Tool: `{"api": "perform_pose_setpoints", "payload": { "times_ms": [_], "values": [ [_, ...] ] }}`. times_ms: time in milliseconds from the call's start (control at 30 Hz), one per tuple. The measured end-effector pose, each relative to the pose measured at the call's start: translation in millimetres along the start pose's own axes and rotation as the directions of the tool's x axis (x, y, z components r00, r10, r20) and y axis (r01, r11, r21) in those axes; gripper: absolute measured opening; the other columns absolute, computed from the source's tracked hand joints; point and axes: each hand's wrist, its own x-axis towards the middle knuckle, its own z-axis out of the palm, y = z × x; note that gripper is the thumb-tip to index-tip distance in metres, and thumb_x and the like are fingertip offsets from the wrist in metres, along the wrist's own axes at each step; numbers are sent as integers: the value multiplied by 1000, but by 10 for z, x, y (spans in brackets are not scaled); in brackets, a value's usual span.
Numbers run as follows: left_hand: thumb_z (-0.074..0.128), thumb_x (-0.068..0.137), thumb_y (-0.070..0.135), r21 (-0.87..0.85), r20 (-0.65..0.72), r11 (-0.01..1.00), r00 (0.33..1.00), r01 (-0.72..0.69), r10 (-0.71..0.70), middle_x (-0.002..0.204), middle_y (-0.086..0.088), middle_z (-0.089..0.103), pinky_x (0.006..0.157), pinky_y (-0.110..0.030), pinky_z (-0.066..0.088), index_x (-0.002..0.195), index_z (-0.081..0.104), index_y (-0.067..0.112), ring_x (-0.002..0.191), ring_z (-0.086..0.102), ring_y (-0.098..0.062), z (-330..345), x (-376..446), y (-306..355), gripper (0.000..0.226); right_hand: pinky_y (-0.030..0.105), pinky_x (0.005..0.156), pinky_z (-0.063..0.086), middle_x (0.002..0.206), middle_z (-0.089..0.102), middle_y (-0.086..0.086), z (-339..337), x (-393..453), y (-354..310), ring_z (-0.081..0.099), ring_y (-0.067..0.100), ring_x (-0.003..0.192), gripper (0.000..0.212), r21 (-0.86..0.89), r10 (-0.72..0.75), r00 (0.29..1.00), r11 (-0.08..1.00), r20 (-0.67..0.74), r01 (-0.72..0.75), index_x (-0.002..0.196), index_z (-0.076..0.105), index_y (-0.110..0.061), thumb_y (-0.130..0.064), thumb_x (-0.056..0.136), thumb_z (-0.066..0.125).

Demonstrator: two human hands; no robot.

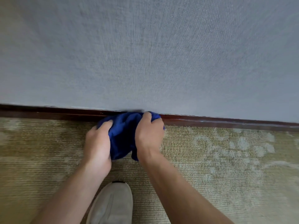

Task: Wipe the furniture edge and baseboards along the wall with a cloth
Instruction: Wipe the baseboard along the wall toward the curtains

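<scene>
Cloth (pixel 123 135): blue, bunched, held between both hands and pressed at its far edge against the baseboard (pixel 226 122), which runs just beyond the fingertips. Left hand (pixel 98 143) grips the cloth's left side, fingers curled into the fabric. Right hand (pixel 149 133) grips the right side, thumb over the top fold near the board. The hands sit close together, apart only by the width of the bunched cloth; both are clamped on it.

The baseboard is dark wood, extending well out to either side of the hands at the foot of the grey wall (pixel 145 54). Carpet (pixel 226 159) lies under and around both hands. One shoe (pixel 111 204) stands behind them, between the forearms.

Progress, as a judgement: the wiping of the baseboard is under way at the stretch directly ahead of the hands. No visible difference in cleanliness separates the left run from the right, so it cannot be told which side is done. Some pale marks show on the board to the right. No furniture edge is in view; that portion's status cannot be assessed.
</scene>
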Motion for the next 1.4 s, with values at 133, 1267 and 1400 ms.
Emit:
{"api": "perform_pose_setpoints", "payload": {
  "times_ms": [133, 1267, 1400],
  "values": [
    [53, 77, 34, -120, -134, 990, 990, -69, 53, 116, -13, 68, 61, -29, 52, 124, 62, 17, 94, 67, -32, -294, 156, 51, 51, 35, 97, 43, 119, 65, 16, 333, -213, -94, 59, 34, 113, 42, -64, -25, 949, 997, 314, 47, 116, 59, -4, -35, 94, 41],
    [55, 83, 25, 298, -171, 860, 863, -414, 475, 80, 3, 62, 80, -38, 50, 76, 57, 27, 77, 59, -17, 191, -44, -4, 7, 26, 62, 45, 79, 63, 2, -553, 22, 216, 58, 15, 74, 15, 340, -109, 844, 936, 526, -91, 94, 64, -11, -12, 90, 49],
    [51, 90, 27, 356, -262, 823, 798, -443, 543, 98, -2, 62, 83, -28, 47, 103, 59, 11, 90, 60, -21, 505, -154, -175, 22, 27, 58, 43, 83, 59, 11, -619, 229, 159, 55, 21, 75, 18, 379, -7, 910, 911, 414, -165, 92, 64, -11, -13, 89, 46]
  ]
}}
